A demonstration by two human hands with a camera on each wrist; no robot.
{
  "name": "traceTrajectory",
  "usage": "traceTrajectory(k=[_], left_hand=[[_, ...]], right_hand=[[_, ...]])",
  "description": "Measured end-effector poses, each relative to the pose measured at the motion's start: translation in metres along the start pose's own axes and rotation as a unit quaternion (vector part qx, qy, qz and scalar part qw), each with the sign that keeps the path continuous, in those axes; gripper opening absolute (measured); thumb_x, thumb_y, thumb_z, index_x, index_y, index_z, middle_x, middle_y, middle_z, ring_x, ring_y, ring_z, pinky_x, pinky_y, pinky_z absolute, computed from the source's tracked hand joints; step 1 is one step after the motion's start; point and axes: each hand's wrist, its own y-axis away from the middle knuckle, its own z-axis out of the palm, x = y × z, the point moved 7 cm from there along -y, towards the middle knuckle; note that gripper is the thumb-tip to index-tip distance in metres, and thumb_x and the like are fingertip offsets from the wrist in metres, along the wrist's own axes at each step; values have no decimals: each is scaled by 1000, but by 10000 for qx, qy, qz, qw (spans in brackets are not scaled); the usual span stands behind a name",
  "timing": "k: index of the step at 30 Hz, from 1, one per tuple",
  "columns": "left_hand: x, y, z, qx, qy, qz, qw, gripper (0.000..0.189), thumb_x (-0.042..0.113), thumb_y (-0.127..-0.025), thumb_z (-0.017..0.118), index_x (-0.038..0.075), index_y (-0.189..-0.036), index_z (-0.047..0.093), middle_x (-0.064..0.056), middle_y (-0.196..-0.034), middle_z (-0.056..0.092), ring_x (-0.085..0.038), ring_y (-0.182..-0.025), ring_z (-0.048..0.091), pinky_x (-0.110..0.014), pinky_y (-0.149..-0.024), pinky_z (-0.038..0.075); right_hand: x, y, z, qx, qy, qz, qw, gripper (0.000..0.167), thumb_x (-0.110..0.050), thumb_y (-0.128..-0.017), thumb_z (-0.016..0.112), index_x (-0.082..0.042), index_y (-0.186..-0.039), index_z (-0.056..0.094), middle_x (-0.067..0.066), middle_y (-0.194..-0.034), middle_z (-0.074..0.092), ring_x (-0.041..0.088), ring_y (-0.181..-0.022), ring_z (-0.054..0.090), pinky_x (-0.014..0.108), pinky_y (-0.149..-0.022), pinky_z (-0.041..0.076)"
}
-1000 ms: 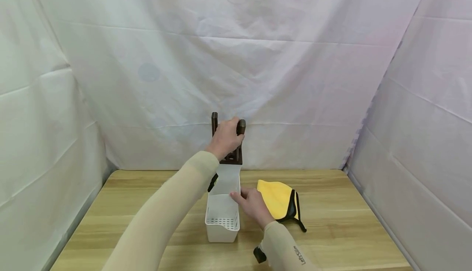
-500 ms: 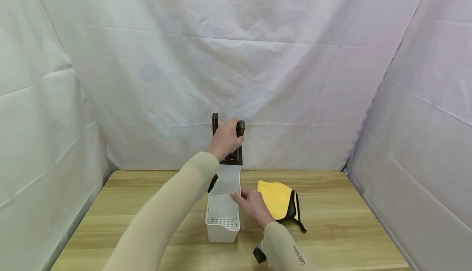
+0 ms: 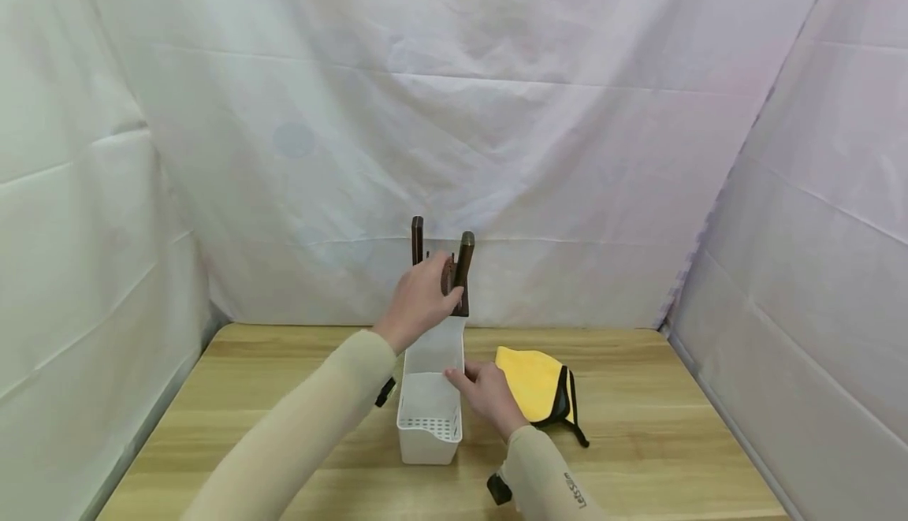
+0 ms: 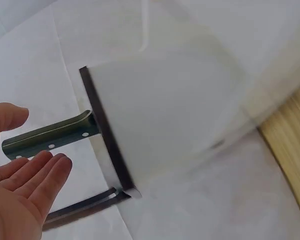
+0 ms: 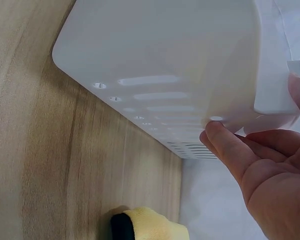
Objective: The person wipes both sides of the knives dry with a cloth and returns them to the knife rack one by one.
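Note:
A white knife holder [image 3: 429, 452] with a dark slotted top stands on the table, a perforated front tray at its near end. Two dark knife handles rise from it: the left handle [image 3: 417, 239] upright, the right handle [image 3: 465, 257] leaning slightly. My left hand [image 3: 418, 300] is just in front of the slotted top, its fingers extended beside a riveted handle [image 4: 52, 136] in the left wrist view, nothing held. My right hand [image 3: 489, 396] grips the holder's right side, thumb over the rim and fingertips against the outer wall [image 5: 200, 75] in the right wrist view.
A yellow cloth piece with black edging and a black strap [image 3: 532, 383] lies on the wooden table [image 3: 638, 442] right of the holder. White curtains [image 3: 567, 190] hang behind and at both sides.
My left hand has let go at the handles and drawn back toward me, down and slightly left, uncovering more of the right handle. My right hand stays on the holder.

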Motion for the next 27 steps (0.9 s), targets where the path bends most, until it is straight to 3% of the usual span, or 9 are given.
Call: traceTrajectory(k=[4,9,12,18,27], left_hand=[[-8,24,-8,199,-239,264,9992,45,20,-96,74,-1,-133,59,-16,-122,68,-31,-103,67,-45,-84,58],[-30,51,-20,546,-592,514,9954,50,21,-94,75,-7,-133,59,-22,-125,68,-38,-112,67,-51,-91,57],[-48,66,-23,556,-652,399,9955,52,22,-94,75,-7,-134,59,-24,-129,66,-41,-117,64,-53,-97,55],[-91,99,-25,128,-800,-223,9965,57,26,-97,71,-7,-140,54,-28,-139,58,-46,-128,56,-60,-107,46],[-133,141,-43,268,-1355,-143,9903,61,29,-99,68,-11,-142,52,-30,-142,55,-49,-131,52,-62,-108,43]], right_hand=[[1,-3,2,-35,-9,1,10000,40,-37,-105,61,-6,-124,74,11,-120,74,31,-114,69,54,-97,55],[0,-8,4,-82,-83,41,9999,43,-42,-104,62,-7,-125,74,10,-122,74,30,-116,68,54,-100,53],[2,-10,3,-39,-58,45,10000,42,-41,-103,63,-7,-123,75,11,-121,74,29,-114,68,54,-99,53],[8,-11,2,1,30,116,9999,40,-42,-103,63,-8,-120,76,10,-120,74,27,-111,68,53,-98,54],[8,-11,1,-5,185,112,9998,44,-46,-104,60,-9,-122,75,11,-121,73,25,-108,67,51,-95,56]])
